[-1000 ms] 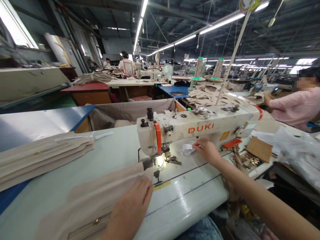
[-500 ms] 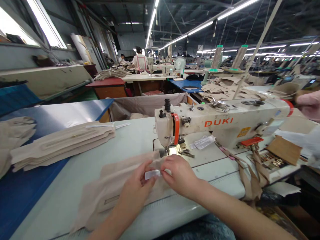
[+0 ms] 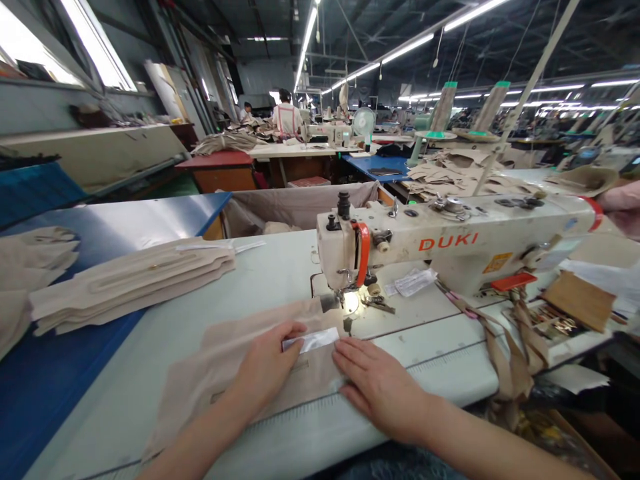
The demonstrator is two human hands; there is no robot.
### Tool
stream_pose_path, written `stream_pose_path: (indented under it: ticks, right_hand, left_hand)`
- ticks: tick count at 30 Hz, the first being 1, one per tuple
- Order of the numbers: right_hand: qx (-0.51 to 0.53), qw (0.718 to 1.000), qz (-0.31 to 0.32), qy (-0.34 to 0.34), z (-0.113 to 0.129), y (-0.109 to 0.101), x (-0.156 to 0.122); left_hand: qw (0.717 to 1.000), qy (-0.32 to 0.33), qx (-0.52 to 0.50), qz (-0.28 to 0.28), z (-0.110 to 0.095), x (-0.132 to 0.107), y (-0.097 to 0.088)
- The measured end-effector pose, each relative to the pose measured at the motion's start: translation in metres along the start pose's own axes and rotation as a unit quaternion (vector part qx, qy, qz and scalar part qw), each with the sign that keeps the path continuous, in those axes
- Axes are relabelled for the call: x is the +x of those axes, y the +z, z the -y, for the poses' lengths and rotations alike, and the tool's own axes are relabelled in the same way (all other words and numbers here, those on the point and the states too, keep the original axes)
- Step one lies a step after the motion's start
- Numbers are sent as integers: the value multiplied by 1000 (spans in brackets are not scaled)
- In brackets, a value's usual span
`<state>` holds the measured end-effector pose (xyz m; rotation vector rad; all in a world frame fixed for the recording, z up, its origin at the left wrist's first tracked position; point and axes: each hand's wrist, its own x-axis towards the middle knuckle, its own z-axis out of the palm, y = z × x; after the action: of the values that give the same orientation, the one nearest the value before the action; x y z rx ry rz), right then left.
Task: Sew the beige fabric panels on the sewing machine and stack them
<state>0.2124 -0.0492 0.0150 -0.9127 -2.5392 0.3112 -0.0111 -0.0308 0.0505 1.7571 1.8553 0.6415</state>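
A beige fabric piece lies flat on the pale table in front of a white DUKI sewing machine. A small white label rests on the fabric just before the lit needle area. My left hand lies on the fabric, its fingertips pressing the label's left end. To the right, my right hand lies flat with fingers stretched toward the label's right end, over the fabric's edge.
A stack of beige pieces sits at the left on the table and blue board. More white labels lie under the machine arm. Beige strips hang at the right. Another person's hand shows at the right edge.
My right hand took a label from beneath the machine arm and brought it to the fabric. Both hands then pinched it, and now it lies pressed flat on the fabric near the needle.
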Motion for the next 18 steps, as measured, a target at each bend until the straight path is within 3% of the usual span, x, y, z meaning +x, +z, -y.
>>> stream_pose_path:
  ticks: [5,8,11,14,18]
  right_hand:
    - [-21,1000,20,-10,4,7,13]
    - [-23,999,24,-12,3,6,19]
    - [-27,999,14,-21,2,6,19]
    - [-34,999,6,-31,3,5,17]
    - [-38,999,23,-31,7,2,12]
  left_hand:
    - [994,53,92,1,7,1,-5]
    - [979,127,158,-30,10,-1,-6]
    - [947,241,202,-72,10,-2,0]
    - [911,332,242,-47,8,0,12]
    - [872,371,317,-10,4,5,26]
